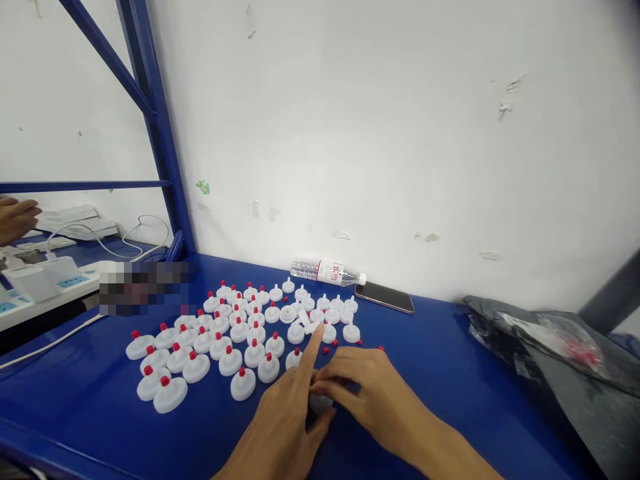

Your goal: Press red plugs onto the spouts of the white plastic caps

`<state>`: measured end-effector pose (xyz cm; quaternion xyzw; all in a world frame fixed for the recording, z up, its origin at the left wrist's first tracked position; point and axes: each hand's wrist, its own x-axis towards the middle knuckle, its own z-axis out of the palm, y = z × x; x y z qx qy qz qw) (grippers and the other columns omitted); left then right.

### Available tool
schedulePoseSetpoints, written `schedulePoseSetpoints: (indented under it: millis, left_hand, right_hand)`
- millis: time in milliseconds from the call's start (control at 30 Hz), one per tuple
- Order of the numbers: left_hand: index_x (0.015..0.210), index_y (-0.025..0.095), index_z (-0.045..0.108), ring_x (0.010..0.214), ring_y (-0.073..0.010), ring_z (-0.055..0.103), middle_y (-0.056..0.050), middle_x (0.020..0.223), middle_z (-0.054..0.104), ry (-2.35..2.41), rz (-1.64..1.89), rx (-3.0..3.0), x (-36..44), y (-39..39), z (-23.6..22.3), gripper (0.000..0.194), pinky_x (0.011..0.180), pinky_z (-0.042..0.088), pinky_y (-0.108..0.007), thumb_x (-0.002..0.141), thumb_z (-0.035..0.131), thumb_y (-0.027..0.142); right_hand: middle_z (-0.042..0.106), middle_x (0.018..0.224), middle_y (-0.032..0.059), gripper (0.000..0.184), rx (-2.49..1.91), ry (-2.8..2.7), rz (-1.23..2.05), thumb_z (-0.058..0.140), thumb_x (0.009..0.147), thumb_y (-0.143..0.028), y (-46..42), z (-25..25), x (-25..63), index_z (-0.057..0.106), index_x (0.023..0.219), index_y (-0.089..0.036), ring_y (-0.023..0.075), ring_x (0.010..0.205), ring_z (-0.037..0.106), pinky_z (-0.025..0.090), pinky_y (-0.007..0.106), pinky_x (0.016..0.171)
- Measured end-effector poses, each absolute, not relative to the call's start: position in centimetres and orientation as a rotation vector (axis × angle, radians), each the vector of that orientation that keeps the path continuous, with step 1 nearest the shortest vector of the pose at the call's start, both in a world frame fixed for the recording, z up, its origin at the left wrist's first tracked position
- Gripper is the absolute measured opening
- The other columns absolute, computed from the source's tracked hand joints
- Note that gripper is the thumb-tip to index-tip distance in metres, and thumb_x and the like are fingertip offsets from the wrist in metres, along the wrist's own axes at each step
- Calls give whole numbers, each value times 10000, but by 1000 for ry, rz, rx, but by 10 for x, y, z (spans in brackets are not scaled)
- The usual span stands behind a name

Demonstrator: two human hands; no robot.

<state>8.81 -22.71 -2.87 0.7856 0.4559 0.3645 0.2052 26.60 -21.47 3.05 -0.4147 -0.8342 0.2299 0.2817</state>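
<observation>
The left hand grips a white piece well in front of a clear bottle, the right hand pinching at its top. Red-capped pieces stand left of the bottle, a phone just right

White lids — red caps; blue table

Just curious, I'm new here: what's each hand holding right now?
Left hand: curled around a white piece, holding it.
Right hand: closed in a pinch at that piece's top; what it grips is hidden.
</observation>
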Motion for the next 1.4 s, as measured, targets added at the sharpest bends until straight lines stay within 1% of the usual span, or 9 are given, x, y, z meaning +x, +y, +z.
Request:
schedulePoseSetpoints:
  millis: [67, 167, 333, 500, 633, 833, 1000, 1200, 1400]
  left_hand:
    - [1614, 429, 63, 930, -185, 731, 2, 1156, 745, 1290, 996, 2185, 88, -227, -29, 981, 844, 602, -323, 857, 601, 113]
    - [1605, 452, 57, 922, -181, 727, 17, 1152, 749, 1266, 980, 2183, 88, -228, -27, 993, 853, 599, -326, 851, 604, 109]
    - [1602, 405, 143, 1002, -192, 725, 3, 1146, 760, 1260, 920, 2073, 88, -229, -20, 924, 914, 577, -349, 846, 582, 104]
    - [1602, 415, 159, 1037, -193, 718, -24, 1242, 725, 1239, 908, 2079, 88, -229, -20, 888, 931, 566, -365, 869, 559, 112]
    - [1584, 428, 227, 941, -185, 722, -9, 1158, 736, 1286, 908, 2109, 89, -229, -19, 854, 873, 583, -344, 870, 588, 127]
    - [1582, 388, 260, 714, -149, 673, 33, 931, 734, 1305, 898, 2130, 89, -230, -16, 869, 765, 573, -281, 829, 577, 95]
    - [1566, 390, 278, 656, -136, 650, 69, 829, 720, 1271, 935, 2134, 89, -228, -16, 860, 742, 556, -259, 818, 569, 81]
    - [1434, 328, 420, 774, -167, 721, 47, 914, 773, 1282, 866, 2110, 90, -231, -6, 639, 760, 555, -273, 854, 541, 88]
    - [1301, 315, 461, 966, -201, 754, 14, 1083, 787, 1260, 844, 2068, 90, -232, -6, 425, 823, 573, -312, 914, 546, 163]
  right_hand:
    - [754, 822, -14, 45, -1171, -2156, 746, 678, 933, -238, -215, 31, 265, 722, 943, -241, 155, 756, 683, 453, 245, 679]
    - [732, 756, -49, 201, -1244, -2075, 858, 706, 894, -254, -215, 30, 264, 624, 1076, -266, 153, 679, 657, 431, 244, 623]
    - [705, 812, -27, 289, -1283, -2212, 756, 660, 894, -227, -222, 32, 261, 553, 1160, -262, 171, 720, 634, 395, 253, 616]
    - [706, 786, -36, 161, -1257, -2143, 837, 647, 905, -245, -222, 36, 260, 564, 1043, -255, 152, 683, 618, 384, 240, 591]
    - [715, 716, -44, 75, -1249, -2032, 977, 671, 887, -233, -217, 37, 260, 605, 923, -242, 129, 621, 617, 398, 221, 565]
    - [628, 552, -93, 186, -1194, -1764, 1312, 709, 829, -227, -212, 33, 254, 541, 909, -228, 99, 488, 577, 401, 189, 483]
    - [589, 506, -105, 336, -1200, -1662, 1552, 754, 792, -408, -206, 30, 255, 496, 906, -226, 74, 386, 472, 350, 175, 402]
    - [599, 501, -92, 431, -1171, -1603, 1578, 777, 744, -530, -205, 26, 254, 507, 876, -220, 69, 343, 465, 336, 169, 363]
    - [571, 530, -101, 468, -1202, -1611, 1384, 870, 639, -506, -206, 24, 257, 545, 827, -227, 83, 386, 477, 366, 176, 328]
